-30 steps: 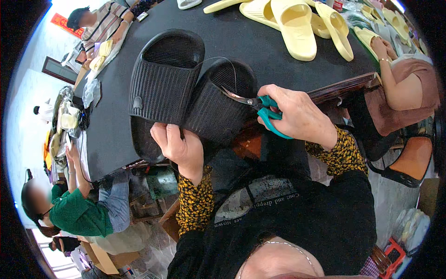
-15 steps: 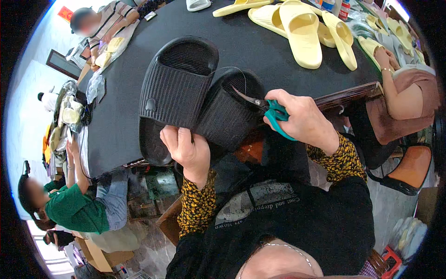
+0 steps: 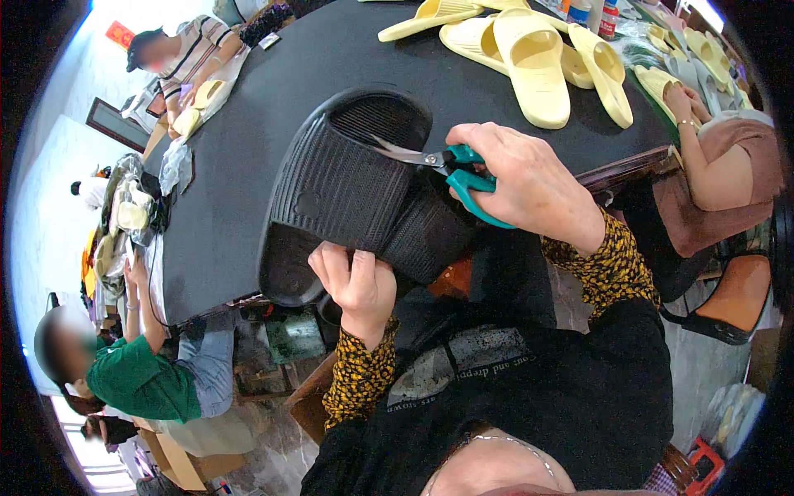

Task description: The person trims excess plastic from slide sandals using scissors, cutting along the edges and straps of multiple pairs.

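A pair of black ribbed slippers is in my left hand point(image 3: 357, 285), its fingers closed on the near edge of a strap. The front slipper point(image 3: 339, 194) lies tilted over the other one point(image 3: 430, 236), which shows only partly behind it. My right hand point(image 3: 529, 186) grips small scissors point(image 3: 434, 159) by their teal handles. The scissor blades are slightly apart, with the tips over the upper edge of the front slipper's strap, near its opening. Whether the tips touch the strap I cannot tell.
Several pale yellow slippers point(image 3: 538, 83) lie on the dark round table point(image 3: 223, 182) at the far right, beside small bottles point(image 3: 608, 21). People work around it: one in stripes point(image 3: 198, 50), one in a green shirt point(image 3: 141, 376), one in brown at right point(image 3: 728, 190).
The slippers have shifted right and turned, the front one now covering more of the other. The scissors moved up and left, from the rear slipper to the front strap. A thin thread no longer shows.
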`<state>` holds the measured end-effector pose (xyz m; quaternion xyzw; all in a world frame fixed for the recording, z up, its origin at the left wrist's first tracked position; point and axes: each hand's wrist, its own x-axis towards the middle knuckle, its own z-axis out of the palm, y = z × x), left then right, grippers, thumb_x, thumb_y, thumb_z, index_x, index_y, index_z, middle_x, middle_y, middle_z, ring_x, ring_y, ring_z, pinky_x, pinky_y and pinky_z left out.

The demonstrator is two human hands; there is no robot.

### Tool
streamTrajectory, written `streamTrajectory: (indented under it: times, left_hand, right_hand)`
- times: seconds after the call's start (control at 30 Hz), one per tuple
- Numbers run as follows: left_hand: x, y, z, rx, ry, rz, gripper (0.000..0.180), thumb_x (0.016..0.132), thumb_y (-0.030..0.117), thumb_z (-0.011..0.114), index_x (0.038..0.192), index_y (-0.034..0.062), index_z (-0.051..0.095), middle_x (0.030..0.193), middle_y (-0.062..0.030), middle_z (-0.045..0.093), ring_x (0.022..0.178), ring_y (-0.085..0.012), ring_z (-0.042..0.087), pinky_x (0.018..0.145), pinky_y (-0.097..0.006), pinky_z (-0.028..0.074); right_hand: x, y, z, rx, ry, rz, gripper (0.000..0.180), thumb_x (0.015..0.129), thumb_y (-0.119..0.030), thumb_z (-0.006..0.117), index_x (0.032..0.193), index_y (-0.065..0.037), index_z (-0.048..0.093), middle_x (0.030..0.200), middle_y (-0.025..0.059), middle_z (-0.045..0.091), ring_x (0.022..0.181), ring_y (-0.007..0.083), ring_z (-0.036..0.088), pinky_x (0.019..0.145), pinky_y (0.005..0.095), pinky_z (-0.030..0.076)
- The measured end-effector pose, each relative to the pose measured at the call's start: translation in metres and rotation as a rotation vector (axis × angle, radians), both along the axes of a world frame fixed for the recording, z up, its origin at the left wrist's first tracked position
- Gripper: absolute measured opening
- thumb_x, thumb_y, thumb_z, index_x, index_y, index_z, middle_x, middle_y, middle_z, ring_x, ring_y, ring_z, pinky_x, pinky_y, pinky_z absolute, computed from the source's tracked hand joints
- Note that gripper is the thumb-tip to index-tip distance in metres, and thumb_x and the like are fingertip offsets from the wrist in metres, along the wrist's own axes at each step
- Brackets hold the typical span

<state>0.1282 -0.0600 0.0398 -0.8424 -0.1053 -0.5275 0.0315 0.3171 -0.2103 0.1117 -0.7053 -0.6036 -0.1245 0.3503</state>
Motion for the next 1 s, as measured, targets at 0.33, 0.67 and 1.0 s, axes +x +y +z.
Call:
streamTrajectory:
  times: [0.33,0.67,1.0]
  left_hand:
    - [-0.005,-0.006,-0.004,-0.018,-0.008,-0.029,0.022,0.057,-0.011,0.054,0.077,-0.0033,0.06,0.086,-0.0162,0.054,0.077,-0.0344,0.049,0.069,-0.041,0.041]
    - [-0.019,-0.001,-0.014,-0.166,-0.096,-0.021,0.033,0.055,-0.015,0.052,0.084,-0.0052,0.065,0.096,-0.0204,0.058,0.083,-0.0379,0.051,0.075,-0.044,0.044]
    - [-0.035,0.008,-0.031,-0.168,0.006,-0.05,0.039,0.069,-0.009,0.063,0.107,-0.005,0.067,0.117,-0.0235,0.057,0.104,-0.0411,0.057,0.092,-0.044,0.044]
  right_hand:
    - [-0.004,0.002,0.009,0.055,-0.013,0.01,0.031,0.079,-0.018,0.067,0.104,-0.003,0.055,0.086,0.0164,0.062,0.082,0.033,0.064,0.07,0.04,0.052]
    - [0.031,-0.014,0.008,-0.052,0.134,-0.033,0.041,0.075,-0.008,0.073,0.112,-0.005,0.054,0.095,0.0126,0.061,0.081,0.0225,0.064,0.07,0.0317,0.053]
    - [0.031,-0.004,0.01,-0.054,0.064,0.044,0.03,0.079,-0.016,0.067,0.105,-0.006,0.056,0.089,0.0155,0.062,0.083,0.0339,0.062,0.072,0.0414,0.05]
